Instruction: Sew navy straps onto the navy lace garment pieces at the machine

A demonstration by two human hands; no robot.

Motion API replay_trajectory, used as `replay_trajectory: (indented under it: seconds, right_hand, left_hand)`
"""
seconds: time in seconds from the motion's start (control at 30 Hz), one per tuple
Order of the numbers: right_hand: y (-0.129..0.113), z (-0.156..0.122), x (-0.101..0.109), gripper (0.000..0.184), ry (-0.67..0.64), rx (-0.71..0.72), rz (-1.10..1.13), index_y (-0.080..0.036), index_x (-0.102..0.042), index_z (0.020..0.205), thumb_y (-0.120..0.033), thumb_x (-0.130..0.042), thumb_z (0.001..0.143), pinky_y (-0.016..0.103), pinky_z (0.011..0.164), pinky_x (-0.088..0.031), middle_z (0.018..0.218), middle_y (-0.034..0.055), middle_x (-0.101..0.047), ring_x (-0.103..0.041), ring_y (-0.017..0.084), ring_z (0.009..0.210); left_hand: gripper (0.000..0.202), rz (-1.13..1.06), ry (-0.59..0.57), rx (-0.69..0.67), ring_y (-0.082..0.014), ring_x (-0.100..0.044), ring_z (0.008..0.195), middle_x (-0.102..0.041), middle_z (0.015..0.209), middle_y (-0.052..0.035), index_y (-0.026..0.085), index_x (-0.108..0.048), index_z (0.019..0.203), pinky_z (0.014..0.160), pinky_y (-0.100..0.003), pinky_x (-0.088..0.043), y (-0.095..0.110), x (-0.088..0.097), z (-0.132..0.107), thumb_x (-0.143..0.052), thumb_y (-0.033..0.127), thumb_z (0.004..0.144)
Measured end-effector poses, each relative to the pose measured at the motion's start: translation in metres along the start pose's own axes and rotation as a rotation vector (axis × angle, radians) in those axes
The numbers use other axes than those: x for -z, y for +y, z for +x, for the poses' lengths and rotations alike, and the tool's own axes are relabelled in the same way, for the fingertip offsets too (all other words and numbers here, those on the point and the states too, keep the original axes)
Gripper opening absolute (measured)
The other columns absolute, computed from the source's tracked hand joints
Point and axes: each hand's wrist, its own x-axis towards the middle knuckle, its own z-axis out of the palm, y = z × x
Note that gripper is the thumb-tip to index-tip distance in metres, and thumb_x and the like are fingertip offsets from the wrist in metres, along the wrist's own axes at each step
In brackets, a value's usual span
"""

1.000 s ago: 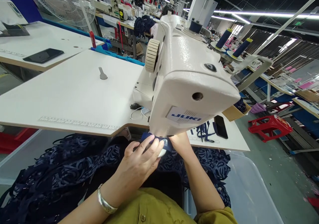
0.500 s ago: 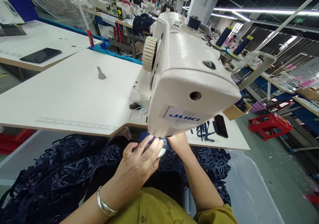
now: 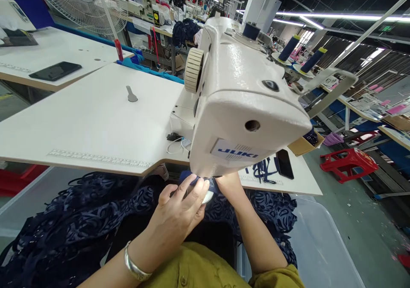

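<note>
A cream Juki sewing machine (image 3: 237,96) fills the centre, its head hanging over the front edge of the white table (image 3: 89,121). My left hand (image 3: 181,213) lies on navy blue fabric (image 3: 192,180) just under the machine head, fingers stretched forward and pressing the cloth flat. My right hand (image 3: 229,184) reaches under the head from the right; its fingers are hidden by the machine. A heap of dark navy lace pieces (image 3: 73,224) spreads over my lap to the left and right.
A black phone (image 3: 284,163) and loose navy straps (image 3: 261,167) lie on the table right of the machine. Thread cones (image 3: 288,48) stand behind it. A fan (image 3: 86,2) and another table with a dark tablet (image 3: 56,71) are at the left, a red stool (image 3: 349,162) at the right.
Almost nothing differs; both hands keep their places on the fabric under the machine head, and the view has shifted slightly.
</note>
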Motion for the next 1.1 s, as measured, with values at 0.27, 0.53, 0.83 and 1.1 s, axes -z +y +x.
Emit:
replay_trajectory:
  seconds: [0.27,0.53,0.83,1.1]
  right_hand:
    - [-0.002,-0.001,0.001,0.022,-0.020,0.018,0.010,-0.021,-0.067,0.077,-0.011,-0.048,0.078,0.032,0.075,-0.052,0.080,0.0020,-0.071,-0.063,0.020,0.077]
    - [0.003,-0.007,-0.005,0.016,0.033,-0.026,0.064,-0.020,-0.064,0.080,-0.014,-0.049,0.080,0.031,0.082,-0.048,0.085,0.0032,-0.069,-0.062,0.020,0.085]
    - [0.069,-0.027,-0.027,0.019,0.439,-0.307,0.185,-0.019,-0.052,0.090,-0.037,-0.045,0.089,0.032,0.089,-0.044,0.088,0.0031,-0.058,-0.055,0.017,0.086]
    - [0.124,-0.077,-0.077,0.020,-0.141,-0.342,0.439,-0.018,-0.067,0.091,-0.029,-0.058,0.077,0.034,0.089,-0.047,0.085,0.0021,-0.067,-0.062,0.020,0.087]
  left_hand:
    - [0.031,0.016,0.022,-0.015,-0.0228,-0.058,0.112,-0.064,0.123,-0.0014,0.024,-0.060,0.120,0.088,-0.039,-0.031,0.001,-0.001,0.000,-0.051,0.025,0.091]
    - [0.030,0.016,0.060,0.012,-0.0223,-0.059,0.110,-0.066,0.120,-0.0002,0.024,-0.060,0.119,0.087,-0.039,-0.033,0.001,-0.002,0.000,-0.050,0.026,0.092]
    - [0.028,0.131,0.092,-0.206,-0.0249,-0.058,0.110,-0.064,0.124,-0.0008,0.026,-0.064,0.114,0.082,-0.039,-0.035,-0.022,-0.006,-0.003,-0.051,0.024,0.089]
    - [0.031,0.037,0.094,-0.113,-0.0267,-0.054,0.116,-0.061,0.128,-0.0002,0.028,-0.065,0.110,0.088,-0.043,-0.033,-0.017,-0.015,-0.006,-0.038,0.028,0.095]
